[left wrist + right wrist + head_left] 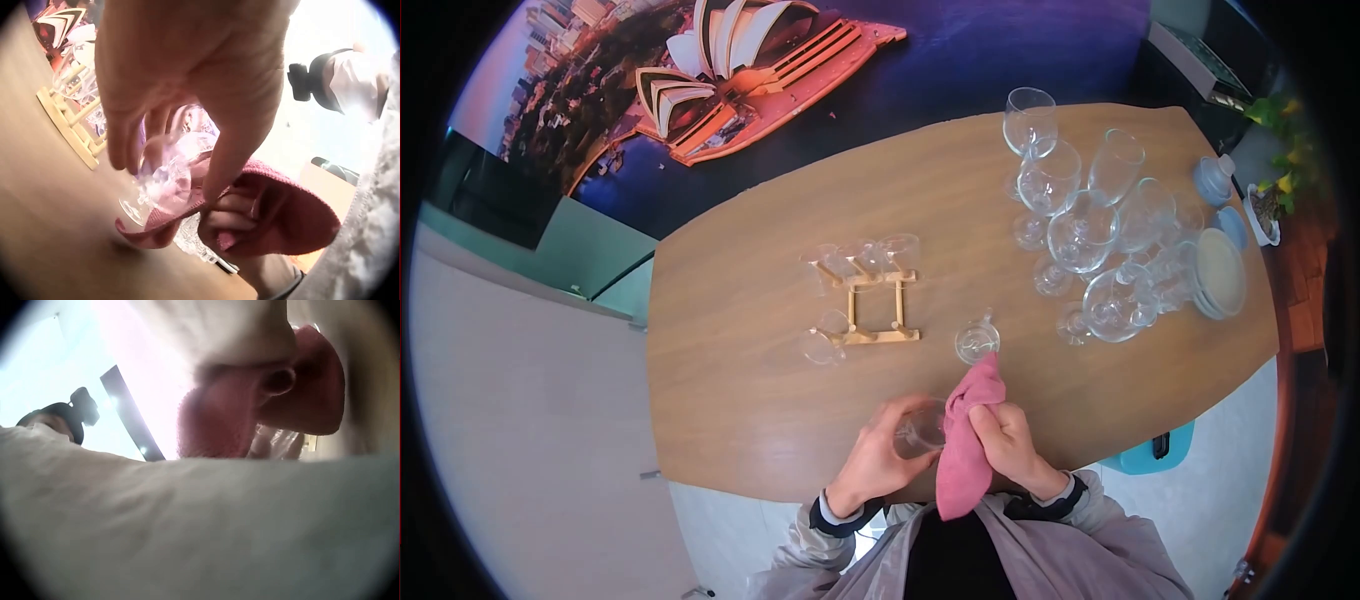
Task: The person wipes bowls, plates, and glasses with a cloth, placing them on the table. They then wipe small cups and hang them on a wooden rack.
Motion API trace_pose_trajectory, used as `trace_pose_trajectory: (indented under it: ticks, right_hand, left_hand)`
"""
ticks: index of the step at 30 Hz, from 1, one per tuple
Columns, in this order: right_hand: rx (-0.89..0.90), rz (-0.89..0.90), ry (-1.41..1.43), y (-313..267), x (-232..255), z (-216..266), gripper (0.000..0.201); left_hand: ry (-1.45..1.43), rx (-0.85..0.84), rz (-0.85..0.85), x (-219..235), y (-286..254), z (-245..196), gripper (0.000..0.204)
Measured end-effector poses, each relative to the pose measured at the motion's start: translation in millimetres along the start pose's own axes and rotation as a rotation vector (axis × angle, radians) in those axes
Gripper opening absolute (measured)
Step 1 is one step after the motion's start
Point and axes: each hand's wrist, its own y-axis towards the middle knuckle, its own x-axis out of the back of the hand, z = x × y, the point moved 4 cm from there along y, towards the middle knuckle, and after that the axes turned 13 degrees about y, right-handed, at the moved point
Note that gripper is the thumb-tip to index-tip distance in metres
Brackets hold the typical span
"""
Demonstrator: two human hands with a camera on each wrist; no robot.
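Note:
At the table's near edge my left hand [878, 455] curls round a clear glass cup [920, 428], thumb on the near side. My right hand [1008, 445] grips a pink cloth [966, 462], which hangs down beside the cup and touches its right side. In the left wrist view the cloth [281, 212] lies against the glass [169, 181]. The right wrist view shows the cloth [219, 415] under the hand, a sleeve covering the lower half. Just beyond the cloth stands a small glass cup with a handle [977, 341].
A wooden rack [880, 338] with several glass cups on its pegs stands left of centre on the table [730, 400]. Several stemmed glasses [1083, 232] crowd the right side, beside stacked plates and lids [1220, 273]. A teal bin [1145, 457] is below the right edge.

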Motion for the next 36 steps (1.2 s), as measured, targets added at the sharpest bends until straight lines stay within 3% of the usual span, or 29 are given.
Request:
trace_pose_trajectory:
  ticks: [2,4,6,9,10,12,15,17,18,20,21,23,24,26,27,29,33,34,36]
  right_hand:
    - [0.175,0.027,-0.014,0,-7,20,0.031]
    - [0.177,-0.033,-0.029,-2,-1,18,0.031]
    - [0.18,-0.089,-0.049,-6,9,12,0.031]
    - [0.058,-0.048,-0.084,-6,16,-9,0.034]
    - [0.087,-0.02,-0.119,-5,8,-12,0.035]
    - [0.125,0.007,-0.156,-1,4,-9,0.037]
    - [0.114,-0.032,-0.144,1,9,-1,0.039]
    - [-0.184,0.049,-0.277,-7,18,-11,0.038]
    - [-0.184,0.052,-0.276,-11,23,-10,0.038]
    - [-0.36,0.094,-0.257,-21,35,-15,0.041]
    - [-0.364,0.097,-0.255,-25,42,-16,0.041]
    - [-0.43,0.058,0.197,-33,56,-24,0.039]
    - [-0.43,0.056,0.2,-37,64,-31,0.039]
    - [-0.369,0.108,0.72,-41,72,-40,0.035]
    - [-0.364,0.106,0.721,-42,76,-42,0.035]
    - [-0.254,0.385,1.024,-42,70,-29,0.034]
    - [-0.458,0.177,0.906,-54,61,-14,0.042]
    - [-0.46,0.179,0.908,-53,62,-22,0.042]
    - [-0.371,0.357,0.945,-46,58,-33,0.04]
  left_hand:
    - [-0.049,0.026,0.023,-4,-2,2,0.073]
    - [-0.094,0.043,0.059,-9,-5,8,0.072]
    - [-0.459,-0.055,-0.099,-8,-8,10,0.075]
    - [-0.585,-0.126,-0.171,-9,-7,3,0.071]
    - [-0.588,-0.12,-0.171,-13,-7,4,0.071]
    - [-0.264,-0.168,-0.191,-19,-1,5,0.072]
    - [-0.246,-0.103,-0.226,-24,2,15,0.073]
    - [-0.213,-0.007,-0.258,-23,9,23,0.073]
    - [-0.181,0.088,-0.295,-21,13,30,0.072]
    - [-0.136,0.07,-0.368,-18,20,39,0.071]
    - [-0.068,0.103,-0.376,-16,23,43,0.07]
    - [-0.047,0.172,-0.396,-16,28,48,0.064]
    - [-0.045,0.172,-0.393,-17,30,49,0.064]
    - [0.01,0.13,-0.415,-18,37,49,0.064]
    - [0.01,0.125,-0.412,-21,40,49,0.064]
    - [0.032,0.117,-0.404,-26,44,50,0.064]
    - [0.108,0.092,-0.421,-29,52,50,0.07]
    - [0.139,0.054,-0.451,-27,51,44,0.071]
    - [0.175,0.016,-0.48,-22,43,36,0.073]
